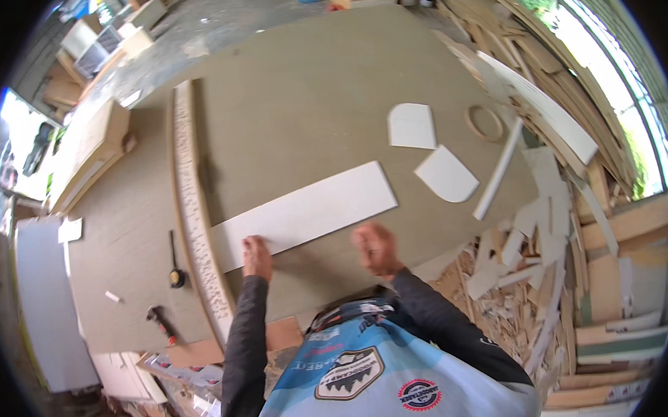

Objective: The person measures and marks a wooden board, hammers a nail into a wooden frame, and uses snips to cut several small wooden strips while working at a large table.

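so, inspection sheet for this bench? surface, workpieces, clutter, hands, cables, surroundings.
Surface: brown tabletop, partly covered.
Workpieces: white board lying flat; long wooden piece at its left end, two white rounded-corner pieces at right.
Clutter: hammer and black-and-yellow tool at left; ring at right; heaped offcuts past right edge.
Hands: left hand touches the board's near edge; right hand blurred beside that edge, contact unclear.
Cables: nothing clearly seen.
Surroundings: stacked wood at right, bright opening behind it.
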Action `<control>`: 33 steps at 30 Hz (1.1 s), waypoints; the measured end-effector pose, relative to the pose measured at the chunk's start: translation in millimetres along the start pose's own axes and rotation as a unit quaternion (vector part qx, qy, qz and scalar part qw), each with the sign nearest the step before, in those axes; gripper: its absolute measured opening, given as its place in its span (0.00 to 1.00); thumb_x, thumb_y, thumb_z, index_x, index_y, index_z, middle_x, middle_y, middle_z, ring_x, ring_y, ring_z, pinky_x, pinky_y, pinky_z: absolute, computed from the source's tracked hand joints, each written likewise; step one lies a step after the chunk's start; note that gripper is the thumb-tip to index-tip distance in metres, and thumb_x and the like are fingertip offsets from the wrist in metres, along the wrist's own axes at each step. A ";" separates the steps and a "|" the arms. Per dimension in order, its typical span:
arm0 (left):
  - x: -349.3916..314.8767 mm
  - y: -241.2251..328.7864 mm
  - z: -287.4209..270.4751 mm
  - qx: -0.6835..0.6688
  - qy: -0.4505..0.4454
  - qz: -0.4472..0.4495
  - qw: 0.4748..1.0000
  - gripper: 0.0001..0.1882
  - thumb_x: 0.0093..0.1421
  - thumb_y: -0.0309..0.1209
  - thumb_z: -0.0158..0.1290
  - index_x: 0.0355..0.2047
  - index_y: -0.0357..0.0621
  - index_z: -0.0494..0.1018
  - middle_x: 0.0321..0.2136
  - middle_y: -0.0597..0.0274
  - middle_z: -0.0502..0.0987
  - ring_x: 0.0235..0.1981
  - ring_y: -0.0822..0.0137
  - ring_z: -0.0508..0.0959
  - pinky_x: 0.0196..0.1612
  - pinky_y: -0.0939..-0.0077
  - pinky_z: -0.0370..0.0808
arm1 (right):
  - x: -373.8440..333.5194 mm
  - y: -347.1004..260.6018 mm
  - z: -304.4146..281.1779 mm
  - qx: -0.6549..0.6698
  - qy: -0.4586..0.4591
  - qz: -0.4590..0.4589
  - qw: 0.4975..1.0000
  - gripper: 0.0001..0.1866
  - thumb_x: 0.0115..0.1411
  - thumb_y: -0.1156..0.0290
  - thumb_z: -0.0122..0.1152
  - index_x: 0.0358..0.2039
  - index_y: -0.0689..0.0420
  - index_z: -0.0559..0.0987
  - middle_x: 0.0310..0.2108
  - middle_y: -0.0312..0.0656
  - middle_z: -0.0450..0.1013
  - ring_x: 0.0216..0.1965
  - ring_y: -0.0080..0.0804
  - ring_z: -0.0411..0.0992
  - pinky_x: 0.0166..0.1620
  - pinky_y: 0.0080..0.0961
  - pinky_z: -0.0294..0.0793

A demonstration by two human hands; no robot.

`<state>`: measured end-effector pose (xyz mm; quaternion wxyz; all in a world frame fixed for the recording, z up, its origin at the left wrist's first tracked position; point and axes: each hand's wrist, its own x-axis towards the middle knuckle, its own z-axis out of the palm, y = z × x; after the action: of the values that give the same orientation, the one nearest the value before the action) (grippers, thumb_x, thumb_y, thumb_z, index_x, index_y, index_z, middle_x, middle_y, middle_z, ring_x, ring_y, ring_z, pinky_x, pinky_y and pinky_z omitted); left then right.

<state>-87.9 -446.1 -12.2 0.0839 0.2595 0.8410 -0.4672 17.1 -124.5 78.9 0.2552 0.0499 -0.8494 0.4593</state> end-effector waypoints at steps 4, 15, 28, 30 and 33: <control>-9.5 10.1 23.8 -0.176 0.005 -0.065 0.982 0.26 0.57 0.22 0.45 0.57 0.27 0.66 0.55 0.38 0.66 0.58 0.42 0.66 0.62 0.56 0.67 | -48.8 109.1 -172.3 -0.136 0.437 0.287 0.842 0.14 0.65 0.68 0.48 0.38 0.65 0.78 0.38 0.52 0.76 0.39 0.51 0.74 0.45 0.42 0.71; -19.4 -29.8 -19.5 -0.404 -0.077 -0.076 0.908 0.36 0.48 0.20 0.56 0.59 0.22 0.60 0.59 0.35 0.61 0.62 0.40 0.64 0.65 0.58 0.63 | -171.8 352.6 -240.5 -0.206 0.056 0.552 0.806 0.24 0.59 0.66 0.58 0.56 0.60 0.74 0.52 0.50 0.74 0.46 0.44 0.77 0.37 0.48 0.78; -13.5 -2.3 -47.8 -0.351 -0.103 -0.171 0.915 0.34 0.53 0.18 0.46 0.60 0.12 0.56 0.61 0.20 0.58 0.62 0.30 0.64 0.67 0.56 0.64 | -221.9 425.3 -236.6 -0.242 -0.061 0.489 0.836 0.28 0.69 0.57 0.49 0.66 0.54 0.64 0.63 0.45 0.64 0.63 0.44 0.61 0.64 0.48 0.56; -28.1 4.5 -39.9 -0.382 -0.098 -0.205 0.896 0.34 0.53 0.17 0.46 0.62 0.14 0.54 0.62 0.21 0.56 0.64 0.29 0.61 0.68 0.58 0.63 | -205.0 371.3 -237.6 -0.002 0.091 0.519 0.850 0.26 0.69 0.59 0.54 0.63 0.58 0.66 0.58 0.48 0.70 0.57 0.45 0.68 0.59 0.42 0.64; -10.0 10.6 -37.9 -0.409 -0.058 -0.198 0.889 0.36 0.53 0.18 0.47 0.63 0.16 0.54 0.63 0.23 0.56 0.65 0.28 0.60 0.69 0.58 0.62 | -223.7 346.1 -271.5 -0.037 0.179 0.483 0.856 0.27 0.68 0.61 0.58 0.61 0.63 0.66 0.50 0.53 0.74 0.47 0.47 0.74 0.50 0.40 0.71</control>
<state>-70.1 -413.7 4.6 0.1370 0.0025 0.9851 -0.1036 205.3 259.1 -168.0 0.1502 -0.4593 -0.7226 0.4943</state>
